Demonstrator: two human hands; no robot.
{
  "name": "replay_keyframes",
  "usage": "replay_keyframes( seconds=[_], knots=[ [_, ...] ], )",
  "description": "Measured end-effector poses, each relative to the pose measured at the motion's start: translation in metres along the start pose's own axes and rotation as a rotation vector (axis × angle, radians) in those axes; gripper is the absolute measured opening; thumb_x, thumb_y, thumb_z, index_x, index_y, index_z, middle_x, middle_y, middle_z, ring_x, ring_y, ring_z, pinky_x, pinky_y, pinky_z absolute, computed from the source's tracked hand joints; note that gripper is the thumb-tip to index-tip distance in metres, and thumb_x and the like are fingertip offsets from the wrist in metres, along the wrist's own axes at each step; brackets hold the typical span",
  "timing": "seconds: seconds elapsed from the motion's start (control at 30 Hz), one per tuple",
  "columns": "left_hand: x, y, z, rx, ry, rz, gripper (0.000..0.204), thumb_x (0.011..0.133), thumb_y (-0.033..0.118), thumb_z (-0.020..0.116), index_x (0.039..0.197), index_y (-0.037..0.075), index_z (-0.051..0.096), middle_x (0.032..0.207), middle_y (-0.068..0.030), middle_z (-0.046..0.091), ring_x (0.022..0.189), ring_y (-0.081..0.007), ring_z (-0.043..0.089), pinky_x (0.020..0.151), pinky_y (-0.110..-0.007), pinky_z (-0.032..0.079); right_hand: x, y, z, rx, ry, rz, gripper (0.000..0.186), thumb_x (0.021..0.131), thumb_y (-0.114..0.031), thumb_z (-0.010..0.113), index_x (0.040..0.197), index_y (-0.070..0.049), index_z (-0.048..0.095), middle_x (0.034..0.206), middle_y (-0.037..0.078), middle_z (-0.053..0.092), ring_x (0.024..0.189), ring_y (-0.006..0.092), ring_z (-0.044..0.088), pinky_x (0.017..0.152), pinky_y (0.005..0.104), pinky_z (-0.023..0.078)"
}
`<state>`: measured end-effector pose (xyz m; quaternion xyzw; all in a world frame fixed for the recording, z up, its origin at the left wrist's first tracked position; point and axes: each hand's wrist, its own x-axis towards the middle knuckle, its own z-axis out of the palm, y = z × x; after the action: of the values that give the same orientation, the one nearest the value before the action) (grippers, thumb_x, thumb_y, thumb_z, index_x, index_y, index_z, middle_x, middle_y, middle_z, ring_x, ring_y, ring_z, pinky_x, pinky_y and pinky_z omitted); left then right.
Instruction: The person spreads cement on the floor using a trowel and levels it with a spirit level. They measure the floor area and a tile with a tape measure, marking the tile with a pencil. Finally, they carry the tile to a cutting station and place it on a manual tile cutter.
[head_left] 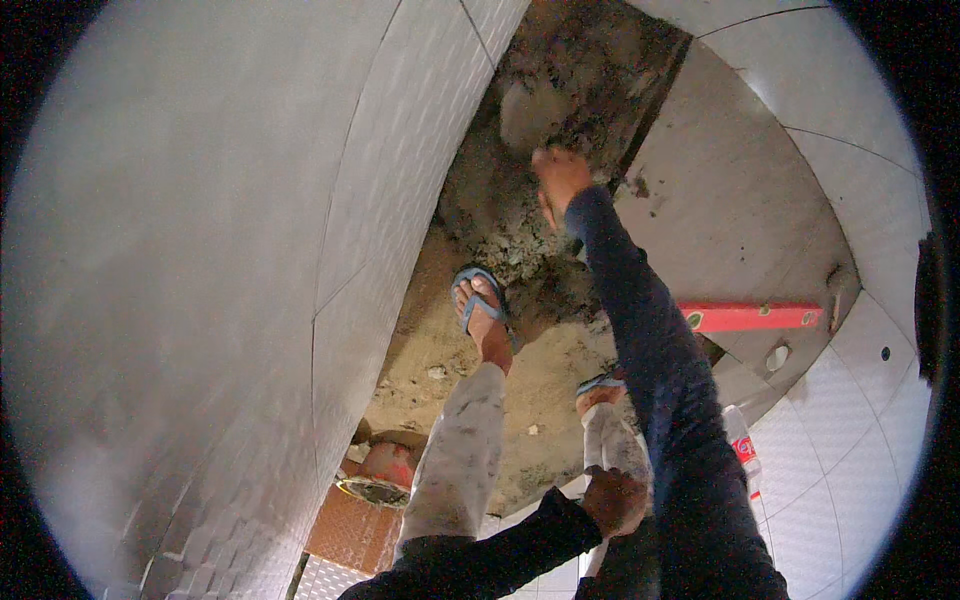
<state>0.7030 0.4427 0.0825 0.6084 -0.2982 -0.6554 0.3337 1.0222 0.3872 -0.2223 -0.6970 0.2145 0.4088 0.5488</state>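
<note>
My right hand (562, 182) reaches far out over a strip of dark, damp mortar or soil (590, 70). Its fingers are curled and slightly blurred, and what they hold, if anything, is hidden. Just beyond the fingers lies a paler grey, rounded patch (532, 112); whether it is a tool's blade or smoothed mortar I cannot tell. Crumbly loose mix (515, 255) lies nearer, by my sandalled foot (480, 298). My left hand (615, 500) is closed and rests against my right trouser leg near the knee; its palm side is hidden.
A large grey floor tile (740, 190) borders the strip on the right. A red spirit level (755, 317) lies at its near edge. Close to my right arm stands a plastic bottle (742, 440). A bucket (385, 470) sits lower left, beside the tiled wall (340, 200).
</note>
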Motion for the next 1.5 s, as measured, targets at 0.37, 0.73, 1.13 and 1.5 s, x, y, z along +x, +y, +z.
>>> replay_keyframes(
  seconds=[0.37,0.73,1.13,1.5],
  knots=[
    [-0.003,-0.005,-0.024,0.124,0.212,-0.031,0.027,0.077,0.031,0.066,0.09,0.008,0.069,0.079,-0.0159,0.067,0.079,-0.0368,0.066,0.065,-0.069,0.048,-0.005,-0.075,-0.122,-1.021,0.469,-0.221,0.048,0.098,-0.04,0.046,0.132,-0.006,0.052,0.096,0.027,0.069,0.091,0.047,0.066,0.083,0.0572,0.052],
    [-0.012,-0.017,-0.055,0.126,0.344,0.005,0.033,0.084,0.035,0.065,0.103,0.009,0.063,0.086,-0.012,0.065,0.079,-0.0322,0.065,0.058,-0.057,0.047,0.124,-0.071,-0.121,0.042,0.45,-0.238,0.04,0.103,-0.035,0.042,0.111,0.001,0.057,0.083,0.019,0.064,0.069,0.0344,0.064,0.065,0.0472,0.053],
    [-0.007,-0.007,-0.055,0.182,0.302,-0.015,0.04,0.086,0.039,0.065,0.112,0.009,0.065,0.095,-0.0126,0.068,0.092,-0.0309,0.066,0.069,-0.055,0.052,-0.031,0.056,-0.104,-0.253,0.413,-0.333,0.036,0.098,-0.043,0.05,0.098,-0.007,0.056,0.066,0.013,0.057,0.053,0.0291,0.058,0.052,0.0452,0.048],
    [-0.018,-0.005,-0.044,0.074,0.33,0.002,0.036,0.087,0.033,0.061,0.112,0.007,0.063,0.097,-0.0132,0.067,0.097,-0.0297,0.064,0.074,-0.056,0.048,-0.071,0.008,-0.061,-0.651,0.748,0.124,0.046,0.093,-0.045,0.058,0.12,-0.008,0.061,0.1,0.02,0.071,0.097,0.0415,0.066,0.084,0.051,0.052]
  ],
)
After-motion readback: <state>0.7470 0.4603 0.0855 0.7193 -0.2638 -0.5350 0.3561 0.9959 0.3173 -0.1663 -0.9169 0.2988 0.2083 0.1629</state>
